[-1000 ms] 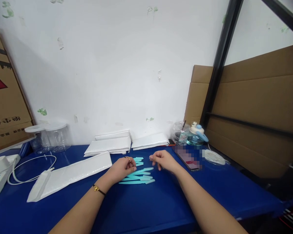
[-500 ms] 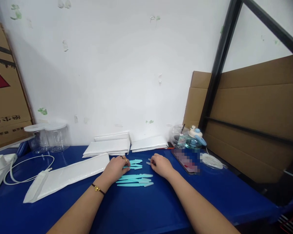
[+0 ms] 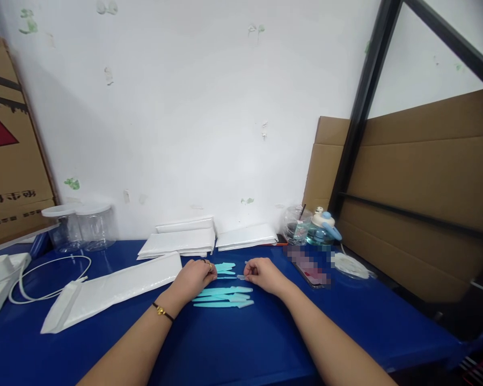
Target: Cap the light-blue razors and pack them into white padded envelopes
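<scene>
My left hand [image 3: 199, 274], with a ring and a beaded bracelet, pinches the handle of a turquoise eyebrow razor [image 3: 226, 277]. Its blade end points right, toward my right hand [image 3: 261, 273]. Between the thumb and forefinger of that hand is a small translucent blade cap [image 3: 240, 277], at or close to the razor's tip; whether they touch I cannot tell. Just beyond lie more turquoise razors [image 3: 226, 266], partly hidden by my left fingers. Nearer to me, several razors with pale blade ends [image 3: 225, 296] rest side by side. Another pale piece is mostly hidden behind my right fingers.
White padded mailers lie flat on the left [image 3: 116, 289] and at the wall [image 3: 181, 241]. Clear jars [image 3: 96, 230], a white cable [image 3: 20, 289], a phone [image 3: 312, 268], a plastic cup [image 3: 297, 228] and a bottle [image 3: 322, 230] stand or lie around the blue table [image 3: 233, 348].
My right hand has moved slightly left and down, bringing the translucent cap to the razor's tip. My left hand has shifted a little right and now pinches one razor.
</scene>
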`<act>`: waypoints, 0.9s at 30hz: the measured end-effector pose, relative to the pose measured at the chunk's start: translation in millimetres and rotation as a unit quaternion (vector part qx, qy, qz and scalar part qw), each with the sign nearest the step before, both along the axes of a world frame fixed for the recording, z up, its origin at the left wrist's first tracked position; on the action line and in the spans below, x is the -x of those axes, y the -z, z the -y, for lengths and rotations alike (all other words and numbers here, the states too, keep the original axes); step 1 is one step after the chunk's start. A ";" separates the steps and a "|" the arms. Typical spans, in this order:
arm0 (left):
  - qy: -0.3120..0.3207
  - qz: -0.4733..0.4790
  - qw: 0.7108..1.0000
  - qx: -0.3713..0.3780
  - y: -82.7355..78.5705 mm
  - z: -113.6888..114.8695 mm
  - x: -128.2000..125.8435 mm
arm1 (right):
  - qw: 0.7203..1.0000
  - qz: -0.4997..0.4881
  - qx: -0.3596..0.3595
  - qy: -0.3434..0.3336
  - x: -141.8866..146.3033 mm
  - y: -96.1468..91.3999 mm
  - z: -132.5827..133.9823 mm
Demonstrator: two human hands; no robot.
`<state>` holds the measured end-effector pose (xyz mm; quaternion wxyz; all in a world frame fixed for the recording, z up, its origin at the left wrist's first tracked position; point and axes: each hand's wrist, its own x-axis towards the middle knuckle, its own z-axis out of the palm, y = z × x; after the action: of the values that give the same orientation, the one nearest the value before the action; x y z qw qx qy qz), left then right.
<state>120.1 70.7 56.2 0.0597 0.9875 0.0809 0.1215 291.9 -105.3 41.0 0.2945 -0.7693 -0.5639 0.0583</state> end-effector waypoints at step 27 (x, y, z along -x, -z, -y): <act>-0.063 -0.021 0.998 -0.009 -2.5 2.9 5.3 | 0.992 0.062 -0.039 0.106 -37.1 -7.2 18.9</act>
<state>114.8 67.8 58.7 0.0418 0.9832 0.1432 0.1053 329.0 -124.2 48.2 0.2934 -0.8148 -0.4982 -0.0435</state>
